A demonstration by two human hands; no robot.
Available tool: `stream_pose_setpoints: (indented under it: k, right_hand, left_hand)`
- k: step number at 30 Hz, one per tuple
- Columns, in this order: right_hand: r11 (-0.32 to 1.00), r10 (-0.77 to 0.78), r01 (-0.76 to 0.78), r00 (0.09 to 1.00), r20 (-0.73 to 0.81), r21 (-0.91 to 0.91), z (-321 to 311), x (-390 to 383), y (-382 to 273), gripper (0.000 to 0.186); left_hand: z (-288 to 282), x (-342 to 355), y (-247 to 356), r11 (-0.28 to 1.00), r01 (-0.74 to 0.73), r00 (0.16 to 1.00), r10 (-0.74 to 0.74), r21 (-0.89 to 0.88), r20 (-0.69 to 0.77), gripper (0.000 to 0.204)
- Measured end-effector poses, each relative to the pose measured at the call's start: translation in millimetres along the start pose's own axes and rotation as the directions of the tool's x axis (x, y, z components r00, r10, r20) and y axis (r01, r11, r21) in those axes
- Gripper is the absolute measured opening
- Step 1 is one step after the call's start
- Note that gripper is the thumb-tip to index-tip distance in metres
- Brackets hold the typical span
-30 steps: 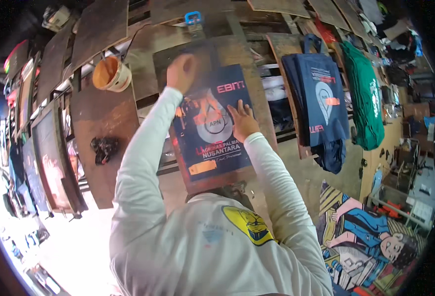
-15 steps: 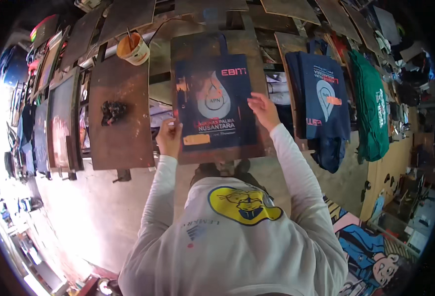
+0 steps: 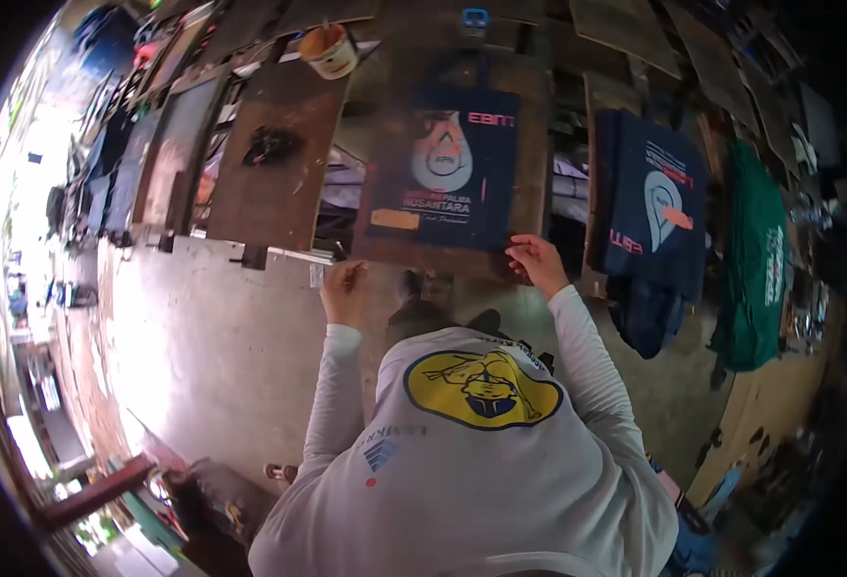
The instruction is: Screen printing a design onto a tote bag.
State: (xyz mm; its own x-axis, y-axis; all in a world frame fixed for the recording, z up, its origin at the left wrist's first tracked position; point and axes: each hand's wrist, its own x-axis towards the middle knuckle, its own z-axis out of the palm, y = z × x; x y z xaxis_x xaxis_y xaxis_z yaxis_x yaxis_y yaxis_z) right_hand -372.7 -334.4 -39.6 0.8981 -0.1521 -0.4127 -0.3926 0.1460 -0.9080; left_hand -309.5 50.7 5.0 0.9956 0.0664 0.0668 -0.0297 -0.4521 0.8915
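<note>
A dark navy tote bag [image 3: 489,202] with a pale drop-shaped print, white lettering and orange-pink patches lies flat on a brown board [image 3: 531,125]. Its handle points away from me. My left hand [image 3: 344,291] is just off the board's near left corner, fingers curled together, with nothing visible in them. Beside the bag's near right corner is my right hand [image 3: 539,264], its thumb and fingers loosely apart. Whether its fingertips touch the bag or the board cannot be made out.
On the board to the left lies a dark crumpled lump [image 3: 273,145]; a tub [image 3: 330,53] with orange stuff stands beyond it. To the right are stacked navy bags [image 3: 649,216] and green cloth bags [image 3: 752,260]. A small blue device [image 3: 475,23] sits at the far end.
Both hands have drawn back toward me, from the bag's sides to the board's near edge. The left fingers have left the bag's side. The view has shifted, and the bag still lies flat.
</note>
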Motion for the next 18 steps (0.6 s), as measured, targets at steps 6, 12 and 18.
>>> stream_pose_setpoints:
  k: [6, 12, 18]
  right_hand:
    - [0.997, 0.077, -0.077, 0.996, -0.037, 0.001, -12, -7, -10, 0.029]
    - [0.995, 0.095, -0.100, 0.986, -0.136, -0.030, 6, -13, -15, 0.027]
    - [0.977, -0.017, -0.072, 0.911, -0.412, -0.200, 41, 4, 23, 0.025]
  left_hand:
    - [-12, 19, -40, 0.951, 0.205, 0.977, -0.212, -0.232, -0.005, 0.020]
    - [24, 64, -88, 0.964, 0.158, 0.978, -0.182, 0.213, 0.098, 0.037]
    - [48, 93, -102, 0.956, 0.212, 0.951, -0.250, 0.203, 0.184, 0.041]
